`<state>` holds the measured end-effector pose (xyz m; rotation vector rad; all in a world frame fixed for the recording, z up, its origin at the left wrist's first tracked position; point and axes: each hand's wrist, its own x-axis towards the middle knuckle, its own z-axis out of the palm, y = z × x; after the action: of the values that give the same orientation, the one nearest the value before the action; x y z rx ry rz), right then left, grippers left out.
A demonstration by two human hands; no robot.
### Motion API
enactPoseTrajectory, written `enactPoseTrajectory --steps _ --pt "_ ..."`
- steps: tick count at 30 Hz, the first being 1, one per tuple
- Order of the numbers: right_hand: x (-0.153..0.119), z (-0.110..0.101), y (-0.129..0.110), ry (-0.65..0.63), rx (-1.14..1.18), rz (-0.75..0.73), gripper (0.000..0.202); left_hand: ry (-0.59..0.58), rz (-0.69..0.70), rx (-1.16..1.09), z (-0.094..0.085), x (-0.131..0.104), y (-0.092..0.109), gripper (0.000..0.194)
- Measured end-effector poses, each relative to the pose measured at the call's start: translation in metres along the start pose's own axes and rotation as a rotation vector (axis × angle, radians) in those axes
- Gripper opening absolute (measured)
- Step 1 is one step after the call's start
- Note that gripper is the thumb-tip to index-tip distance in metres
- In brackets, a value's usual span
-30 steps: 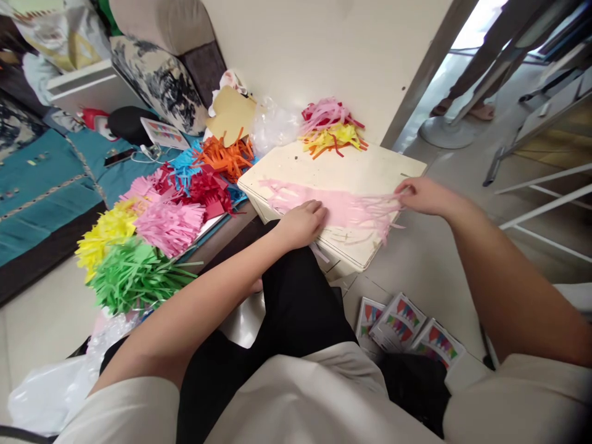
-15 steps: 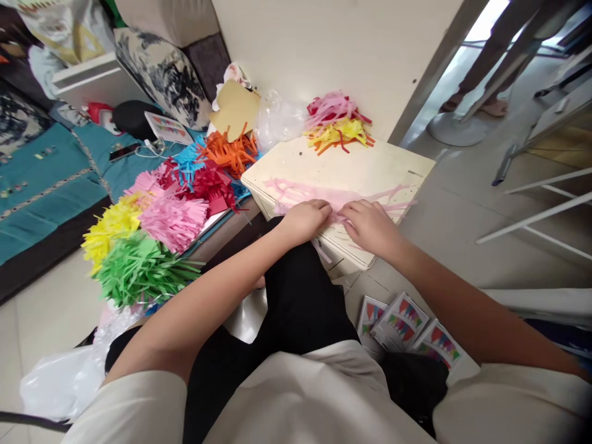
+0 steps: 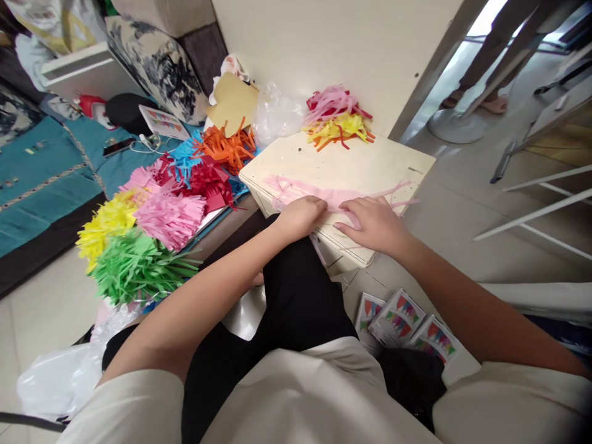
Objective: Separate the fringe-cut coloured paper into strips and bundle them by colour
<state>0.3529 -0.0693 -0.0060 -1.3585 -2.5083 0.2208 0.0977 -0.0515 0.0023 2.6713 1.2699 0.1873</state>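
Note:
A pale pink fringed tissue paper (image 3: 303,188) lies across the cream stool top (image 3: 361,160), its loose strips spreading left and right. My left hand (image 3: 301,219) is closed at the near edge of the paper, fingers together and pinching it; the fingertips are partly hidden. Just to the right, my right hand (image 3: 374,225) rests over the same paper with its thumb apart from the flat fingers. Between the two hands a short stretch of pink paper shows. A thin pink strip hangs over the stool's front edge.
Red, pink and yellow tassels (image 3: 337,117) lie at the stool's back. Pink (image 3: 171,219), green (image 3: 139,265) and orange tassels (image 3: 226,148) crowd the left. Printed packets (image 3: 400,317) lie on the floor below right. A person's legs (image 3: 497,52) stand beyond, near white metal legs (image 3: 531,203).
My right thumb has moved away from the fingers, and the right hand has opened over the paper. My left hand stays nearly in place. The view has shifted slightly.

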Motion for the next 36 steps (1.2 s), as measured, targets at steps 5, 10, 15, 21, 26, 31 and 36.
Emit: enactPoseTrajectory --steps 5,10,15,21,26,31,36 --pt "0.007 -0.014 0.000 -0.079 0.043 0.079 0.026 0.018 0.003 -0.055 -0.006 0.000 -0.002 0.030" --pt "0.017 -0.023 0.008 -0.146 0.284 0.210 0.030 0.008 -0.028 -0.065 -0.007 0.003 -0.007 0.027" --pt "0.032 -0.024 0.016 -0.142 0.363 0.333 0.043 0.003 -0.116 -0.068 -0.006 0.009 -0.016 0.017" --pt "0.038 -0.014 0.022 -0.069 0.246 0.361 0.026 -0.014 -0.212 -0.121 -0.004 0.015 -0.022 0.016" --pt "0.034 -0.003 0.022 -0.004 0.137 0.344 0.022 0.020 -0.305 -0.167 -0.004 0.017 -0.021 0.014" --pt "0.030 0.002 0.019 -0.030 0.082 0.355 0.022 0.046 -0.324 -0.190 0.000 0.017 -0.020 0.018" --pt "0.028 0.005 0.014 -0.047 0.012 0.334 0.013 0.115 -0.300 -0.051 -0.002 0.011 -0.013 0.020"
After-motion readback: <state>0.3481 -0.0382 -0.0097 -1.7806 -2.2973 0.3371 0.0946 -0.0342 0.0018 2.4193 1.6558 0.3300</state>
